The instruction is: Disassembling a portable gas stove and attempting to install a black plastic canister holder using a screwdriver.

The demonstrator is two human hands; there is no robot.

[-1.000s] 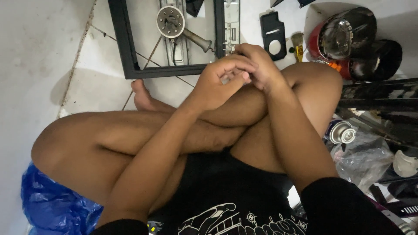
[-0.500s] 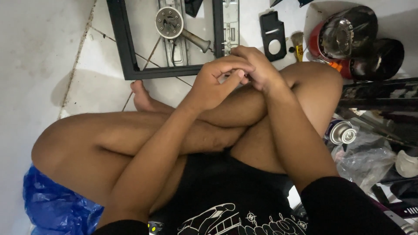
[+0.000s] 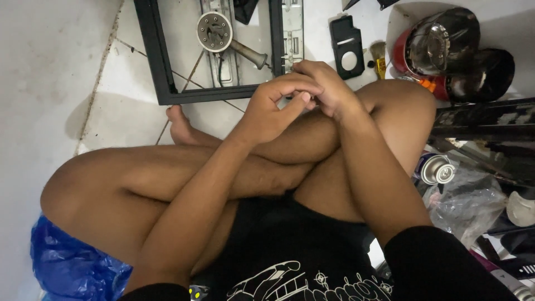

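Head view is showing a black frame (image 3: 161, 72) lying on the floor, a round metal part (image 3: 214, 32) inside it. Left hand (image 3: 273, 111) is curling against right hand (image 3: 329, 89); whether they hold anything, I cannot tell.

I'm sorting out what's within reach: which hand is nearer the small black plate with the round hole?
Right. The right hand lies just below the black plate; the left hand sits farther left, clasped against it.
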